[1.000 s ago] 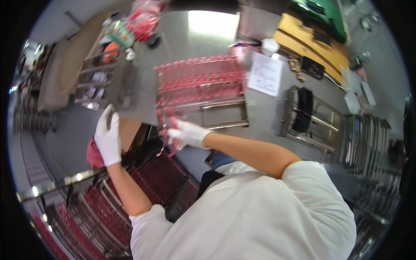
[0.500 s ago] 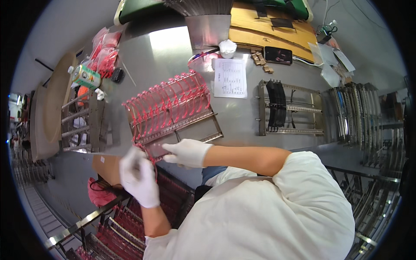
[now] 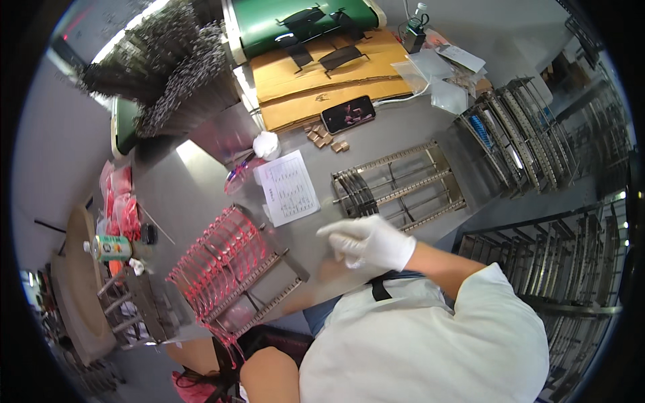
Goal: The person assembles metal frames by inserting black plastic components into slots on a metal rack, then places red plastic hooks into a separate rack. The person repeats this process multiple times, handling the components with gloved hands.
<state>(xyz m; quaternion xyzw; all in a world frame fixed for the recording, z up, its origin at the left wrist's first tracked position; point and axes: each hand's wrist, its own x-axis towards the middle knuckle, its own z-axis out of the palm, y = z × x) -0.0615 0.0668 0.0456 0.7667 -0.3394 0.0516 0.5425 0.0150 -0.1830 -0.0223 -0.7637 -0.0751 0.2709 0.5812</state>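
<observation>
My right hand [image 3: 368,242] wears a white glove and hovers over the grey table [image 3: 201,181]. Its index finger points left and the other fingers are curled; I cannot make out anything in it. It sits between a tilted metal rack filled with thin red strips [image 3: 228,269] on its left and an empty metal rack [image 3: 396,185] just beyond it. A printed paper sheet [image 3: 289,188] lies near the fingertips. My left hand is out of sight; only a bare arm [image 3: 269,376] shows at the bottom edge.
A dark phone [image 3: 348,113] and small brown blocks [image 3: 326,138] lie on flat cardboard [image 3: 322,80] at the back. Wire racks [image 3: 531,127] stand to the right and lower right. A small can [image 3: 111,248] and red packets [image 3: 121,201] sit on the left.
The view has swung so the table's back is now visible. My right hand left the red-strip rack and moved right. My gloved left hand dropped out of sight.
</observation>
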